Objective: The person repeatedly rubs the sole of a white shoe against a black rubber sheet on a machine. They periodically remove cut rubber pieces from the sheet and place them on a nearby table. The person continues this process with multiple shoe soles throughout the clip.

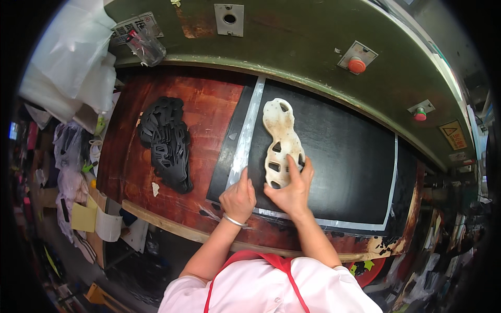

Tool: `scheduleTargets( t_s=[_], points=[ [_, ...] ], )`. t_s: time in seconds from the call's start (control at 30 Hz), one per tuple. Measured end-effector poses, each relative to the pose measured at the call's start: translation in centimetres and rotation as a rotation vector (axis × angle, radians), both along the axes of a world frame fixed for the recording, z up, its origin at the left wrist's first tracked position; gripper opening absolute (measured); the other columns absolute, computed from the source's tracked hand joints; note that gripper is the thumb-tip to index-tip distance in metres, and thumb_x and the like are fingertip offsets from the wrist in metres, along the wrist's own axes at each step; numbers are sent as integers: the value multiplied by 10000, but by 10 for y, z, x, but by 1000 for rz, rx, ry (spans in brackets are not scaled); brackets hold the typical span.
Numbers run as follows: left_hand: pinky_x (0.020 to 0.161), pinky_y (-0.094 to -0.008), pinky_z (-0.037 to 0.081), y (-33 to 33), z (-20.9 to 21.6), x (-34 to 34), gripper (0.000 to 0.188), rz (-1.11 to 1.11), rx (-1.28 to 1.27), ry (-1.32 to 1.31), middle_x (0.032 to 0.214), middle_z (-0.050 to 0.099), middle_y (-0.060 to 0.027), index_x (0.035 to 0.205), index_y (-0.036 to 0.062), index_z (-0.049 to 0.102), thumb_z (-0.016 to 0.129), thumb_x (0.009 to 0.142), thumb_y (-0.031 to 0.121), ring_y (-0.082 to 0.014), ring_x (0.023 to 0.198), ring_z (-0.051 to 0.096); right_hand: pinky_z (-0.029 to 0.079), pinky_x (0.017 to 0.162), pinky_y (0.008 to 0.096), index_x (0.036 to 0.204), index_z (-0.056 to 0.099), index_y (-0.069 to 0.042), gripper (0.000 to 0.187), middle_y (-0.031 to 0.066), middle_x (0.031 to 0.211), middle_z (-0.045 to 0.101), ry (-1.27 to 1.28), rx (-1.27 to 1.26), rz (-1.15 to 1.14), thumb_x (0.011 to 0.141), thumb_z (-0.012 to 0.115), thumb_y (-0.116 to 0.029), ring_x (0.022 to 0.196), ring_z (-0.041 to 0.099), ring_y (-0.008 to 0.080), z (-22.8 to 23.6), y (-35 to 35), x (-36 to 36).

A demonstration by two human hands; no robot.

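My right hand [293, 190] grips the near end of a cream, stained cutting die [281, 127], its thumb at the left edge and its fingers at the right. The long, wavy die has several cut-out holes and lies on a black sheet [339, 156]. Just left of it, my left hand [239, 201] is over the sheet's taped edge, index finger pointing forward and the other fingers curled. Nothing shows in that hand, and it is apart from the die. A pile of black cut pieces [166, 143] with similar openings sits farther left on the reddish-brown board [209, 125].
Behind the board runs a green machine beam [292, 36] with a red push button [356, 65] and a smaller red-and-green button [420, 113]. A clear cup [148, 49] with pens hangs at its left. A wooden strip [167, 224] edges the near side; a red basin [368, 271] stands below right.
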State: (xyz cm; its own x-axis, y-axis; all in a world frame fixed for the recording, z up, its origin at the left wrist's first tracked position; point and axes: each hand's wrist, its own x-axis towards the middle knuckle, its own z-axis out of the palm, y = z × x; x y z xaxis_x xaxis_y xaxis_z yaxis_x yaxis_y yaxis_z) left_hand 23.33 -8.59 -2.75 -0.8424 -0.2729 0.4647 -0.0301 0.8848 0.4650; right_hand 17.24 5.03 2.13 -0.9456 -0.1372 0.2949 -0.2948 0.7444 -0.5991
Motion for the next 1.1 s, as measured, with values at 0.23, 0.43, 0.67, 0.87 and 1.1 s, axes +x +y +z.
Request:
scheduleTargets(
  t_s=[0.23, 0.43, 0.67, 0.87, 1.1],
  points=[
    [511, -376, 491, -4, -10, -40, 382, -27, -2, -28, 695, 649, -120, 1236, -5, 589, 600, 872, 111, -282, 555, 625, 363, 1037, 561, 1279, 468, 103, 810, 396, 1381, 306, 122, 73, 144, 658, 844, -255, 1270, 333, 565, -21, 8, -31],
    [508, -412, 481, -10, 7, -75, 366, -12, -51, -46, 660, 629, -141, 1224, 12, 607, 585, 889, 156, -307, 534, 610, 524, 881, 458, 1114, 601, 81, 493, 252, 1121, 623, 241, -165, 606, 718, 775, -155, 1038, 618, 418, -3, 47, 8],
    [540, -441, 470, -2, 46, -92, 376, -41, 229, -276, 635, 596, -192, 1272, 54, 571, 595, 900, 104, -360, 577, 611, 386, 1048, 409, 1490, 223, 34, 707, 228, 1393, 419, 203, -332, -285, 939, 589, -214, 1289, 444, 318, 34, 226, -140],
    [586, -422, 490, 0, 10, -118, 293, -109, 167, -284, 701, 639, -155, 1177, 50, 628, 612, 891, 116, -330, 629, 631, 79, 1171, 518, 1445, -37, 164, 928, 404, 1502, 24, 527, 68, -631, 966, 495, -426, 1422, 58, 498, 62, 256, -259],
    [618, -404, 509, 2, -5, -184, 124, -63, 103, -127, 753, 670, -148, 947, 54, 713, 645, 862, 112, -329, 669, 646, 73, 1173, 516, 1459, -73, 123, 968, 356, 1521, 10, 580, -10, -614, 935, 559, -389, 1435, 38, 472, 46, 261, -263]
  ],
)
